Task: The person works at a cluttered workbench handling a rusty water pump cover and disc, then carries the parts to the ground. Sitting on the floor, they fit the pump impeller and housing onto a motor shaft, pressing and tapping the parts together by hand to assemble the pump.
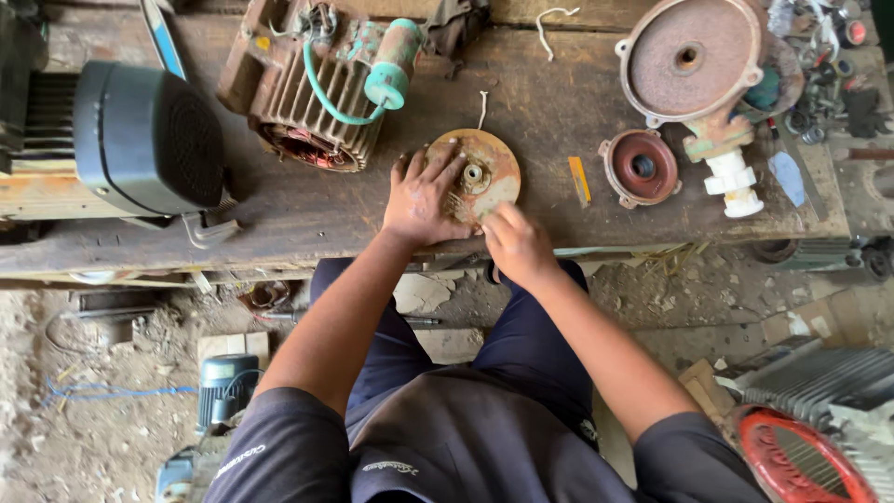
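Overhead view of a worn wooden workbench (307,210). The left hand (424,197) is lying flat, fingers spread, pressing on the left part of a rusty round disc (492,168) that is sitting near the bench's near edge, at centre. The right hand (515,244) is curling at the disc's near right rim, fingertips bunched against it; whether they are pinching anything cannot be told. Farther left, a finned motor housing (312,88) with a green hose is lying beside a black fan cover (144,140). To the right, a small reddish cover (640,167) is resting just beside a large rusty pump casing (694,61) with a white fitting. A yellow strip (579,180) is lying between disc and cover.
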